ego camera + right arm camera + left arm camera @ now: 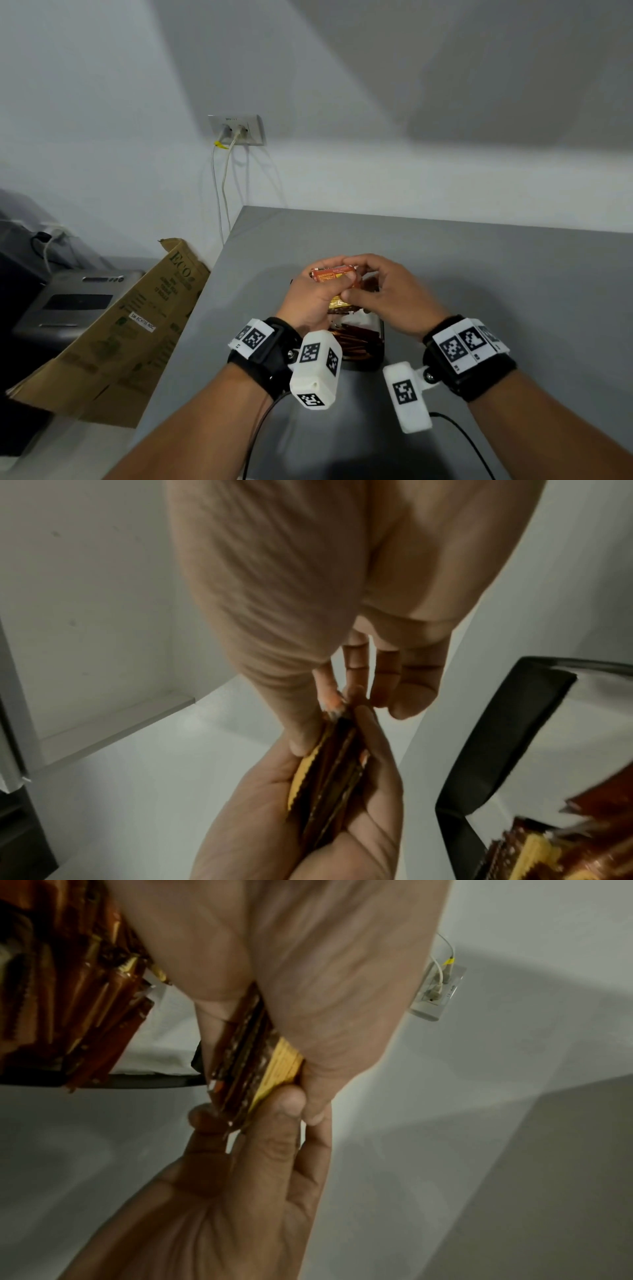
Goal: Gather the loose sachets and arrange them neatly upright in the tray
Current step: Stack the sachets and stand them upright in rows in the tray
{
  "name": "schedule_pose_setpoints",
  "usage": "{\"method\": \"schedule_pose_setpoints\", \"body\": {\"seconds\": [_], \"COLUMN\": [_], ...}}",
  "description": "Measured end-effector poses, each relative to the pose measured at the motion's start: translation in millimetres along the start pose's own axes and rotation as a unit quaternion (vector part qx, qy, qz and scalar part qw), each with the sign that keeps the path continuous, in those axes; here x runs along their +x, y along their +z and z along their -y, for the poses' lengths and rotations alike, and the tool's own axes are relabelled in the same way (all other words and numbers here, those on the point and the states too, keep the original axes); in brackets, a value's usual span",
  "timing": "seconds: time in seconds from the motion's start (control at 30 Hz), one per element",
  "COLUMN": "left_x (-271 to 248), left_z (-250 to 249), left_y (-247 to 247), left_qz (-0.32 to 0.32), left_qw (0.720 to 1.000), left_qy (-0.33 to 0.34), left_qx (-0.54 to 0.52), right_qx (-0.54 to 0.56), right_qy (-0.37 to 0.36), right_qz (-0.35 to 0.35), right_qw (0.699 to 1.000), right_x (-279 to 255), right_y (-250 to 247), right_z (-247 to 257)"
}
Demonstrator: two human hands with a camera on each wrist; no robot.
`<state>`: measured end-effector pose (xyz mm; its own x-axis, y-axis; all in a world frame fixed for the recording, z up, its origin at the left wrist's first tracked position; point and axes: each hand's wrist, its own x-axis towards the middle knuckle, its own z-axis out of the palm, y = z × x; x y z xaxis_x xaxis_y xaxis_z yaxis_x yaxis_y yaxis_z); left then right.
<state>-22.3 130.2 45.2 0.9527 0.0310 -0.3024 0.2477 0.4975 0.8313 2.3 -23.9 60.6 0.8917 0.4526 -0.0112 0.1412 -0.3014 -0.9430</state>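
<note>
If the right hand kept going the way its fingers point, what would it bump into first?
Almost surely the bundle of sachets: the right hand points left, its fingertips already on the bundle, with the left hand gripping it just behind.

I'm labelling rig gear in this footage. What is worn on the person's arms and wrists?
Forearms are bare, no sleeves. Each wrist has a black strap carrying white blocks printed with black square markers. A white boxy camera housing with the same markers hangs under each wrist on a bracket. A thin black cable trails from each housing.
</note>
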Motion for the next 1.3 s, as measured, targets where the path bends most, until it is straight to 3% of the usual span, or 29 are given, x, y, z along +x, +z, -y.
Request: {"method": "schedule_pose_setpoints", "body": {"seconds": [0.23,0.57,0.73,0.93,1.1,1.23,1.3], "left_x": [-0.2,-6.0,-6.9,-8.8,-11.9,-14.2,-15.0], "left_z": [-5.0,1.8,-1.4,-4.7,-7.9,-6.5,-4.0], "left_y": [-6.9,-6.3,-9.0,-13.7,-15.7,-10.4,-6.7], "left_qz": [-0.006,-0.043,-0.016,-0.004,-0.015,-0.031,-0.035], "left_qw": [1.0,0.997,0.999,0.999,0.998,0.999,0.999], "left_qy": [-0.028,0.03,-0.021,-0.054,-0.056,-0.039,-0.024], "left_qx": [0.008,0.063,0.02,0.001,-0.017,0.0,0.02], "right_qx": [0.032,0.033,0.042,0.091,0.088,0.061,-0.011], "right_qy": [0.028,0.072,0.102,0.104,0.096,0.078,0.069], "right_qz": [-0.029,-0.048,-0.067,-0.123,-0.233,-0.2,-0.173], "right_qw": [0.999,0.996,0.992,0.983,0.964,0.975,0.982], "right_x": [1.4,-3.3,-1.4,-0.7,2.5,0.4,-2.5], "right_y": [1.9,12.5,10.7,1.9,-10.4,-4.5,3.1], "right_z": [-3.2,-4.0,-3.1,1.6,3.8,14.2,18.5]}}
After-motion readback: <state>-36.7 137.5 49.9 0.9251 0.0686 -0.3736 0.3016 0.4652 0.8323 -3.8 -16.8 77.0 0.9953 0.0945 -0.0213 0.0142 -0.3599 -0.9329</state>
